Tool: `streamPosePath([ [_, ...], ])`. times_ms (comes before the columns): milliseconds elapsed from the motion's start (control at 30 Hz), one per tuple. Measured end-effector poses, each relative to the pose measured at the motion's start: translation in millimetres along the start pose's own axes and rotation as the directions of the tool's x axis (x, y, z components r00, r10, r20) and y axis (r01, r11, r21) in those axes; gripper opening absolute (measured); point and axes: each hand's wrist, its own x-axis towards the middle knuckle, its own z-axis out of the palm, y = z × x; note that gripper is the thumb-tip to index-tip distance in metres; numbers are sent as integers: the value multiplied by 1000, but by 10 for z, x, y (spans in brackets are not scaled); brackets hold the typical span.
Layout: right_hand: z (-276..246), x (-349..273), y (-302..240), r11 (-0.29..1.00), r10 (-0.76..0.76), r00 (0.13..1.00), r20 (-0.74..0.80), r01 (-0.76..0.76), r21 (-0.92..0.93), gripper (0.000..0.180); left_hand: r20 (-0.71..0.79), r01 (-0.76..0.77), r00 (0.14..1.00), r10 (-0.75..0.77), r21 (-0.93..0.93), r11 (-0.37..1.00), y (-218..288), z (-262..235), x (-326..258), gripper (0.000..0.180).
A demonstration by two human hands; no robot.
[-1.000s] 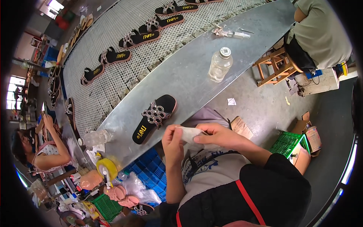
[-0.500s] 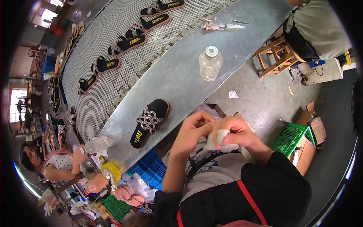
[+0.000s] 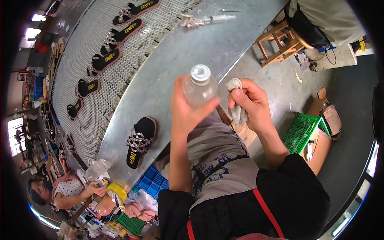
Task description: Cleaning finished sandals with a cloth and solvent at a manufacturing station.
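My left hand [image 3: 182,110] is wrapped around a clear bottle [image 3: 200,89] with a white cap, holding it up over the metal table's edge. Beside it, my right hand [image 3: 253,102] pinches a crumpled whitish cloth [image 3: 237,105], part of which hangs below the fingers. A black sandal [image 3: 141,140] with a jewelled flower-like strap lies on the metal table [image 3: 168,56], to the left of my left hand. Neither hand touches the sandal.
Several similar sandals [image 3: 106,60] stand in a row on a mesh conveyor [image 3: 120,84]. A syringe [image 3: 218,19] lies at the table's far end. A person sits at upper right near a wooden stool [image 3: 282,42]; another person [image 3: 72,190] is at lower left. A green crate [image 3: 302,132] stands right.
My left hand has left the cloth and taken hold of the bottle, now off the table. My right hand keeps the cloth and has moved up. The view has shifted.
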Motion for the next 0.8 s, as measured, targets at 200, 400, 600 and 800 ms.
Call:
streamPosePath([
  [200, -103, -130, 294, 992, 115, 993, -33, -114, 46, 24, 317, 282, 892, -324, 171, 944, 166, -91, -592, 66],
  [400, -154, -336, 627, 953, 302, 951, -72, -298, 60, 25, 307, 564, 763, -569, 114, 818, 86, -87, -1022, 63],
  [600, -280, -373, 642, 926, 374, 923, -87, -377, -14, 25, 342, 684, 673, -655, 49, 728, 125, 11, -1054, 60],
  [800, -428, -329, 651, 901, 425, 904, -38, -427, -74, 23, 456, 801, 538, -709, -15, 598, 63, 13, -929, 60],
])
